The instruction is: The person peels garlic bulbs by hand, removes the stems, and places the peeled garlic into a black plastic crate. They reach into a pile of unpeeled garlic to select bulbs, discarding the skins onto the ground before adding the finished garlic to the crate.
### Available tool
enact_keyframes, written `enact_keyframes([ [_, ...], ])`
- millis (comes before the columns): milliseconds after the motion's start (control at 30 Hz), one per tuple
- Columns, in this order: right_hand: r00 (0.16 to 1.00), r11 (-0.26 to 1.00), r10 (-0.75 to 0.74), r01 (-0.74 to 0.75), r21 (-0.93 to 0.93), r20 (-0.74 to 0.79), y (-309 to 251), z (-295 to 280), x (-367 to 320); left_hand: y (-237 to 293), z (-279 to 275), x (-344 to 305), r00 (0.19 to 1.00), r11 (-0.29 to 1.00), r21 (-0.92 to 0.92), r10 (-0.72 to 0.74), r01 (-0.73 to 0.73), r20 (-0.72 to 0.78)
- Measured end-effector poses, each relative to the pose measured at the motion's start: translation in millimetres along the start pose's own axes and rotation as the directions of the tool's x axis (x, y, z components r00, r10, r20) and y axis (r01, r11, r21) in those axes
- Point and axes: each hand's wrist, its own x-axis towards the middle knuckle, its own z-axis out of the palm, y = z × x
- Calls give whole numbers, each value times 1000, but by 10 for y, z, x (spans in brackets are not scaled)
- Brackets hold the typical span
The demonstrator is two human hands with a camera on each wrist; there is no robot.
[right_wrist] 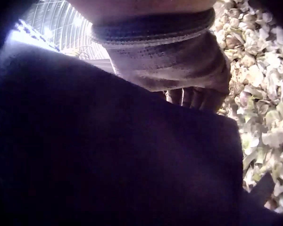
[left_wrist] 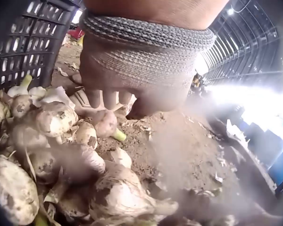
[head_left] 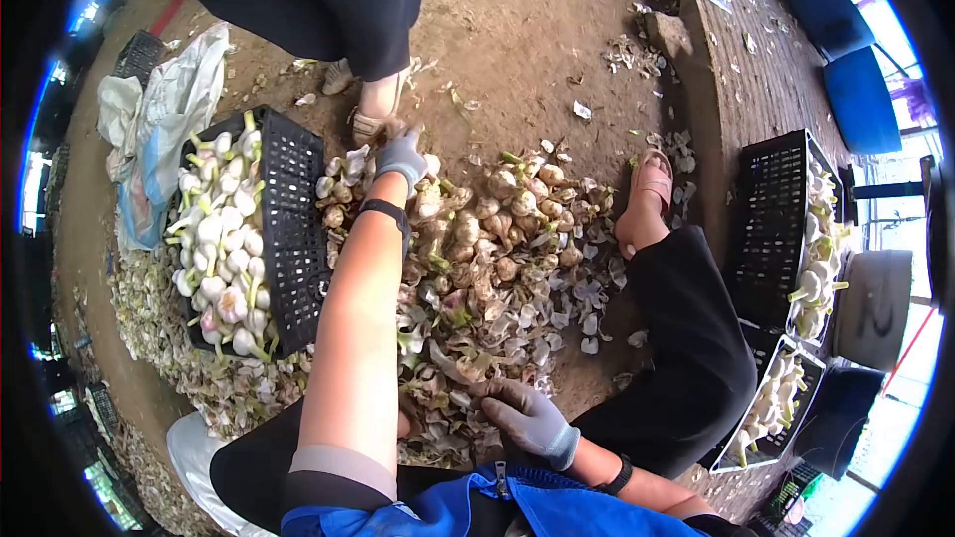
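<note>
My left hand (head_left: 401, 156), in a grey knitted glove, reaches to the far left edge of a heap of soil-stained garlic bulbs (head_left: 502, 209). In the left wrist view its fingers (left_wrist: 109, 99) point down beside a garlic bulb (left_wrist: 105, 123) with a short green stem. I cannot tell whether this hand grips anything. Close to my lap, my right hand (head_left: 527, 423), in a dirty grey glove, lies over loose garlic skins (head_left: 473, 363) with its fingers loosely bent. Dark cloth (right_wrist: 122, 150) hides much of that hand in the right wrist view.
To the left stands a black crate (head_left: 296, 229) full of trimmed white garlic (head_left: 227, 239). Another person's foot (head_left: 378, 99) is just beyond my left hand. More black crates (head_left: 771, 224) with garlic line the right side, past my sandalled foot (head_left: 647, 194). White sacks (head_left: 179, 99) lie at the far left.
</note>
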Motion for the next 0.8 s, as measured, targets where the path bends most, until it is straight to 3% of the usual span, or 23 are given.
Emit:
enact_keyframes([
  [67, 1000, 1000, -7, 8, 25, -19, -19, -28, 57, 26, 84, 144, 999, 985, 175, 6, 0, -32],
  [133, 1000, 995, -12, 10, -103, -24, -39, -64, 78, 43, 120, 221, 998, 979, 199, -52, 44, 33],
  [200, 999, 1000, 3, -4, -28, -37, -24, -98, 101, 100, 65, 297, 990, 970, 226, -114, 94, 78],
  [267, 998, 988, 9, -18, -152, -58, -122, -130, 92, 225, -30, 401, 869, 880, 342, -424, 330, 253],
  [300, 998, 995, -9, 2, -105, -65, -66, -136, 89, 205, -17, 550, 816, 847, 503, -408, 171, 410],
  [333, 998, 994, -11, 4, -105, -61, -49, -154, 90, 201, 47, 571, 816, 846, 504, -410, 174, 407],
  [400, 998, 998, -36, 32, -61, -58, -28, -158, 75, 163, 215, 540, 916, 677, 727, -356, 114, 187],
  [433, 998, 999, 40, -41, -8, -55, -101, -147, 48, 180, 203, 438, 960, 621, 784, -231, 23, 156],
  [467, 997, 999, 46, -46, 8, -54, -131, -163, 49, 176, 184, 399, 958, 612, 791, -233, 13, 164],
  [533, 986, 982, 165, -164, -94, -4, -152, -203, 28, 123, 171, 328, 984, 751, 654, -167, 91, 55],
  [567, 997, 989, 81, -78, -124, 16, -66, -228, 40, 11, 215, 372, 983, 809, 563, -179, 168, -37],
  [600, 996, 990, 82, -80, -116, 17, -45, -234, 43, -101, 228, 439, 983, 806, 569, -178, 165, -32],
  [667, 999, 989, 23, -19, -148, 23, -39, -235, 34, -330, 208, 590, 939, 837, 426, -314, 343, -137],
  [733, 1000, 994, -8, 11, -108, 23, 44, -202, 54, -726, 259, 805, 953, 838, 454, -257, 302, -159],
  [800, 993, 990, -94, 86, -108, -72, 54, -148, 52, -889, 197, 813, 972, 934, 270, -211, 232, -105],
])
